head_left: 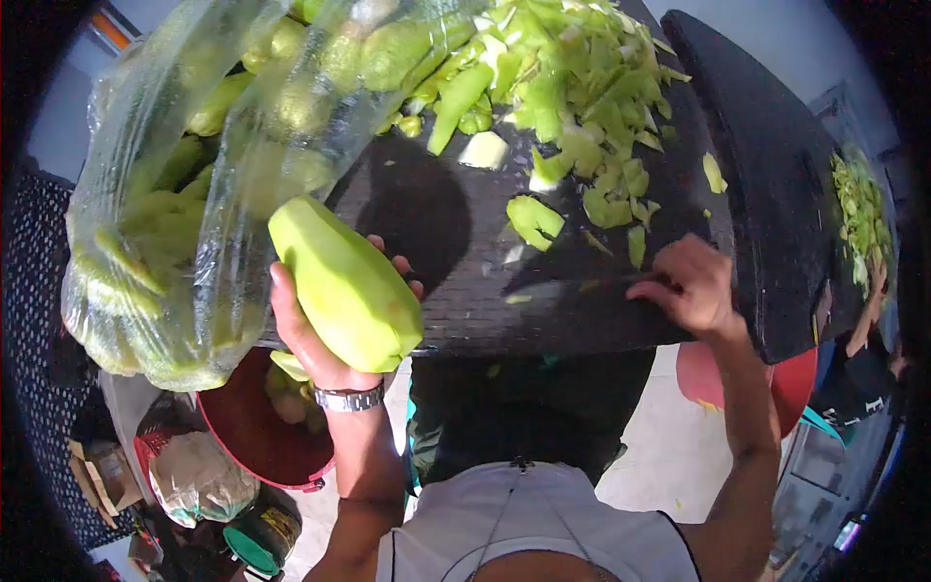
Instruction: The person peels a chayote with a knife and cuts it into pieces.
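My left hand [310, 330], with a metal watch at its wrist, holds a large peeled pale-green fruit [344, 281] from below, at the table's near edge. The fruit tilts with its narrow end up and left. My right hand [690, 286] is closed at the right of the dark table [465, 320]. A thin, blurred streak like a blade runs leftward from it; its handle is hidden in the fist. Green peelings [582, 107] lie in a heap beyond, with a loose curled piece [534, 221] nearer.
A clear plastic bag [218, 184] full of green fruit hangs over the table's left edge. Below it stands a red tub [262, 436] with pieces inside. Another dark table [776, 184] adjoins on the right, where a person's arm [866, 306] reaches toward more peelings [858, 209].
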`<control>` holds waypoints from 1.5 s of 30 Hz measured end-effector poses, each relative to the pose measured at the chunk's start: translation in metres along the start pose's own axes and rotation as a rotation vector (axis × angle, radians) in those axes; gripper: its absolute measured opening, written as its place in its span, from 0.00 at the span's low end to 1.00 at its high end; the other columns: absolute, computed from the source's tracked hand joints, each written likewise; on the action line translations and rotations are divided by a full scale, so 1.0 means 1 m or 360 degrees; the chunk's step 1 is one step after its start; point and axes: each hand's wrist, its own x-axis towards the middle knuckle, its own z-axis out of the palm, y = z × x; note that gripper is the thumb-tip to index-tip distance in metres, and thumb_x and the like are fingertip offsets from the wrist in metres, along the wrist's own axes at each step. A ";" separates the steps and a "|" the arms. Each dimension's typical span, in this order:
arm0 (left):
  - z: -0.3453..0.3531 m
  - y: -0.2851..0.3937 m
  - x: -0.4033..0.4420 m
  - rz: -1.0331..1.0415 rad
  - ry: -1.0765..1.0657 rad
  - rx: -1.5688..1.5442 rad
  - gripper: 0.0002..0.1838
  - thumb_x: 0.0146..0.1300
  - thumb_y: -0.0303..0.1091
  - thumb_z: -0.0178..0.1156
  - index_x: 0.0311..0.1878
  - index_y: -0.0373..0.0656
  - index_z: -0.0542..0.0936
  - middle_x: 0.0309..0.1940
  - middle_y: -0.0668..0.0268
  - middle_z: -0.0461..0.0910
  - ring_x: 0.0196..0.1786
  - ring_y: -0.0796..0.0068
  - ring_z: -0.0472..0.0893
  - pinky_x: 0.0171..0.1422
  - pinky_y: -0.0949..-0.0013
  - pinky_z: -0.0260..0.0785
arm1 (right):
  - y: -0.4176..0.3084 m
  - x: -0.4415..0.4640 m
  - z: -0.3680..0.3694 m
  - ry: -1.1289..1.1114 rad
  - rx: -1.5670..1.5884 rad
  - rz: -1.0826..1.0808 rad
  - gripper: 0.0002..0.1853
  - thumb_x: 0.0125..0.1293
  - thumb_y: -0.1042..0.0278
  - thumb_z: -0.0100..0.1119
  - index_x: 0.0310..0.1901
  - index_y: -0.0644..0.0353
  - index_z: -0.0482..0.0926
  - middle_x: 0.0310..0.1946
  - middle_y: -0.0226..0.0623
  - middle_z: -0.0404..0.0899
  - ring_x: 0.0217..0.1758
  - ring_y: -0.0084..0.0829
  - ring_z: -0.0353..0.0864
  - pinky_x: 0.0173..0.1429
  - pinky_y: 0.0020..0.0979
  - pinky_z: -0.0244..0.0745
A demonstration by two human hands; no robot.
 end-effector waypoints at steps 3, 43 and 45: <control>0.008 -0.004 0.008 -0.0039 -0.0025 0.0056 0.42 0.69 0.72 0.52 0.70 0.45 0.72 0.57 0.52 0.81 0.55 0.44 0.83 0.56 0.34 0.77 | -0.001 -0.006 0.008 0.0008 -0.0041 -0.0059 0.18 0.47 0.55 0.82 0.30 0.56 0.83 0.26 0.33 0.80 0.29 0.38 0.80 0.32 0.38 0.75; 0.071 -0.107 0.059 -0.0394 -0.0080 -0.0154 0.19 0.73 0.47 0.53 0.48 0.41 0.83 0.41 0.58 0.88 0.43 0.54 0.87 0.54 0.48 0.81 | -0.158 -0.004 0.037 0.0338 0.1688 0.0900 0.34 0.82 0.44 0.42 0.74 0.67 0.61 0.17 0.28 0.73 0.18 0.21 0.72 0.26 0.28 0.68; 0.071 -0.109 0.055 -0.0423 -0.0110 -0.0210 0.18 0.72 0.47 0.54 0.47 0.42 0.84 0.41 0.59 0.88 0.43 0.57 0.87 0.54 0.50 0.81 | -0.156 -0.007 0.043 0.0339 0.1717 0.0895 0.33 0.83 0.46 0.41 0.74 0.68 0.61 0.16 0.28 0.73 0.18 0.21 0.72 0.26 0.28 0.68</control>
